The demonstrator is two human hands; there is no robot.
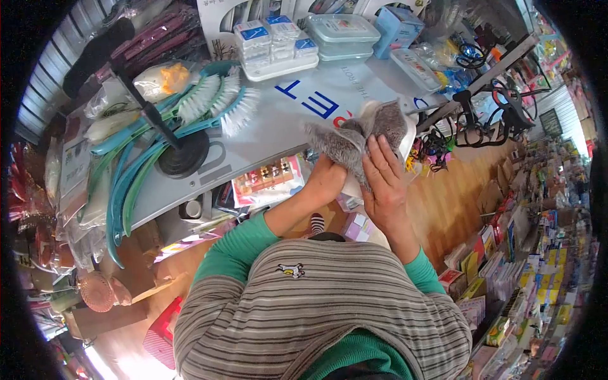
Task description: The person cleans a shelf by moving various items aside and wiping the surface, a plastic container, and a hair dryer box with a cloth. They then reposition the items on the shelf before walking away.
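The grey toy (358, 136) looks furry and soft, lying on a smooth, glossy white board (266, 120), near clear plastic boxes (342, 28).

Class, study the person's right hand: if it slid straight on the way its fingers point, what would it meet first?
The right hand lies flat on the grey furry item, so more fur comes first; beyond it probably the white lettered board, though depth is unclear.

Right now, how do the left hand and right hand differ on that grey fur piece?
The left hand is curled, its grip closed on the lower edge of the grey fur piece; the right hand lies flat, fingers stretched up over it. The left hand sits lower; the right hand reaches higher. Both touch the fur and have green sleeves.
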